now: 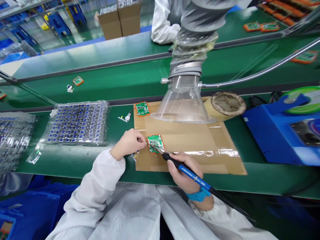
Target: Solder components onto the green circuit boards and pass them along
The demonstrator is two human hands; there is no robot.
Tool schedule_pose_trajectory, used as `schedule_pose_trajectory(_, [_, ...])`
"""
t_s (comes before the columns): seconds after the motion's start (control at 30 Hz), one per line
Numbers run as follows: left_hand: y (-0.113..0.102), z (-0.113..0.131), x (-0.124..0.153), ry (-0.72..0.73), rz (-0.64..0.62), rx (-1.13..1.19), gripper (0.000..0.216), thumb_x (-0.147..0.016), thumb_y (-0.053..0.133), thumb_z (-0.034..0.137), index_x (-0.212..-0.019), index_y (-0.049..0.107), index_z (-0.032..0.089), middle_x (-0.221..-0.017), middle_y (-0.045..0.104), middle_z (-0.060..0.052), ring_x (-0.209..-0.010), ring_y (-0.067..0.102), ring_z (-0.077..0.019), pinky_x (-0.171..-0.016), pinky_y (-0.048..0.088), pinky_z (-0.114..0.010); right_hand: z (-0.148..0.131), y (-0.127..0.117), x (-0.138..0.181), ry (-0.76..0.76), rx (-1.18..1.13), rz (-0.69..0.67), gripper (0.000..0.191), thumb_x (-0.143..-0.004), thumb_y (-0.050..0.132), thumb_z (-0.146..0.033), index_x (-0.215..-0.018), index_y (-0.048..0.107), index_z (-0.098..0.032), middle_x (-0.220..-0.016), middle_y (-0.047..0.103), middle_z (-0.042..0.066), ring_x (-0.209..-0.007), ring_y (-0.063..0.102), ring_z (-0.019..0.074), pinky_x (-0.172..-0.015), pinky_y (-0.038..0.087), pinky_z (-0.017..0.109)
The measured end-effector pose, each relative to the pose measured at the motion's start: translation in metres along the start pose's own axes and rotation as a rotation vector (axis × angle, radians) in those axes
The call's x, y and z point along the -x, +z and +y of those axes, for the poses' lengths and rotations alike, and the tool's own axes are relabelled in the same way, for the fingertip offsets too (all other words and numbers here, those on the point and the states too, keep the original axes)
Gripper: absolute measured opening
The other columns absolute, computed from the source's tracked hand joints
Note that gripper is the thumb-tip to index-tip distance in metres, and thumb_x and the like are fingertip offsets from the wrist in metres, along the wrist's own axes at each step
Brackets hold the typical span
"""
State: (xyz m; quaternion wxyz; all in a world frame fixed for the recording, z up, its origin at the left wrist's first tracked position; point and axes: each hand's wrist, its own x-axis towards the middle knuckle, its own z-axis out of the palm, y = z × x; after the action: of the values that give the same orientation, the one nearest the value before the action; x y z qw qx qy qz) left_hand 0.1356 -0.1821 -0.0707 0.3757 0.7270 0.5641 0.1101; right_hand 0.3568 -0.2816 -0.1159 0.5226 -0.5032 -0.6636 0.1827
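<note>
Room across right cardboard (200, 143) — hood (178, 103) overhanging back, trays (77, 124) left

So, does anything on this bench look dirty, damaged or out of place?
The cream-coloured pot beside the clear fume hood stands out: its top looks brown-stained and crusted, though that may just be wear. I see nothing plainly spilled.

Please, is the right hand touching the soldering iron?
Touching. The head view shows the right hand holding the soldering iron between thumb and fingers.
</note>
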Motion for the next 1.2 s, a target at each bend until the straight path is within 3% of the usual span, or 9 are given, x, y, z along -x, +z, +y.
schedule_pose_trajectory(0.17, [0.0, 0.001, 0.0, 0.001, -0.006, 0.002, 0.018, -0.075, 0.069, 0.015, -0.057, 0.067, 0.02, -0.073, 0.071, 0.0, -0.082, 0.064, -0.0182, -0.076, 0.047, -0.029, 0.014, -0.012, -0.001, 0.121, -0.005, 0.152, 0.006, -0.087, 0.071, -0.024, -0.092, 0.072, -0.023, -0.084, 0.074, 0.004, -0.072, 0.072, 0.0191, -0.065, 0.058, 0.031])
schedule_pose_trajectory(0.33, [-0.001, 0.001, 0.001, -0.009, -0.009, 0.0, 0.017, -0.075, 0.068, 0.015, -0.058, 0.067, 0.019, -0.073, 0.071, -0.001, -0.083, 0.064, -0.0186, -0.076, 0.047, -0.029, 0.045, -0.041, -0.022, 0.226, 0.09, 0.448, 0.009, -0.085, 0.073, -0.027, -0.087, 0.071, -0.018, -0.078, 0.069, 0.005, -0.065, 0.067, 0.0196, -0.065, 0.054, 0.035])
schedule_pose_trajectory(0.47, [-0.002, 0.003, 0.001, -0.01, -0.009, -0.009, 0.019, -0.075, 0.067, 0.015, -0.057, 0.066, 0.019, -0.071, 0.069, -0.001, -0.081, 0.063, -0.0184, -0.076, 0.046, -0.029, 0.064, -0.06, -0.051, 0.22, 0.079, 0.662, 0.012, -0.087, 0.07, -0.025, -0.096, 0.071, -0.017, -0.076, 0.064, 0.004, -0.053, 0.059, 0.014, -0.057, 0.049, 0.032])
schedule_pose_trajectory(0.67, [-0.002, 0.007, 0.006, 0.048, -0.041, -0.098, 0.014, -0.078, 0.071, 0.019, -0.065, 0.067, 0.02, -0.079, 0.069, -0.003, -0.087, 0.059, -0.0206, -0.084, 0.046, -0.033, 0.085, -0.064, -0.076, 0.298, 0.064, 0.524, 0.035, -0.086, 0.073, -0.029, -0.117, 0.071, -0.015, -0.101, 0.071, 0.014, -0.064, 0.069, 0.0172, -0.061, 0.054, 0.032])
schedule_pose_trajectory(0.8, [-0.004, 0.004, 0.013, 0.068, -0.008, -0.078, 0.011, -0.077, 0.069, 0.016, -0.069, 0.062, 0.019, -0.083, 0.068, -0.004, -0.089, 0.058, -0.0205, -0.081, 0.047, -0.032, 0.078, -0.061, -0.069, 0.277, 0.014, 0.585, 0.037, -0.088, 0.071, -0.032, -0.121, 0.068, -0.015, -0.102, 0.072, 0.014, -0.068, 0.07, 0.0185, -0.065, 0.057, 0.034])
schedule_pose_trajectory(0.9, [-0.017, -0.004, 0.015, -0.044, -0.087, 0.23, 0.012, -0.082, 0.064, 0.022, -0.073, 0.058, 0.018, -0.082, 0.068, -0.003, -0.08, 0.062, -0.0163, -0.075, 0.049, -0.029, 0.064, -0.059, -0.05, 0.264, -0.055, 0.611, 0.034, -0.091, 0.068, -0.036, -0.12, 0.067, -0.018, -0.089, 0.07, 0.009, -0.061, 0.067, 0.0176, -0.062, 0.056, 0.035])
schedule_pose_trajectory(1.0, [-0.039, -0.013, 0.008, -0.209, -0.196, 0.578, 0.014, -0.083, 0.064, 0.025, -0.075, 0.056, 0.018, -0.075, 0.068, -0.002, -0.067, 0.062, -0.0119, -0.066, 0.049, -0.025, 0.048, -0.055, -0.022, 0.186, -0.005, 0.55, 0.028, -0.087, 0.072, -0.037, -0.109, 0.07, -0.02, -0.086, 0.071, 0.008, -0.063, 0.069, 0.0209, -0.066, 0.058, 0.04])
schedule_pose_trajectory(1.1, [-0.068, -0.019, -0.012, -0.284, -0.111, 0.713, 0.015, -0.08, 0.066, 0.022, -0.076, 0.054, 0.017, -0.073, 0.068, -0.003, -0.064, 0.065, -0.0117, -0.062, 0.048, -0.023, 0.039, -0.05, 0.0, 0.214, 0.006, 0.404, 0.024, -0.087, 0.073, -0.037, -0.102, 0.071, -0.019, -0.091, 0.073, 0.01, -0.072, 0.073, 0.0245, -0.069, 0.059, 0.041])
schedule_pose_trajectory(1.2, [-0.096, -0.023, -0.047, -0.245, 0.14, 0.743, 0.013, -0.084, 0.063, 0.024, -0.082, 0.052, 0.017, -0.082, 0.07, -0.008, -0.075, 0.072, -0.018, -0.07, 0.053, -0.028, 0.039, -0.046, 0.008, 0.274, -0.055, 0.315, 0.025, -0.088, 0.072, -0.038, -0.104, 0.07, -0.019, -0.093, 0.074, 0.009, -0.075, 0.073, 0.0235, -0.073, 0.06, 0.041])
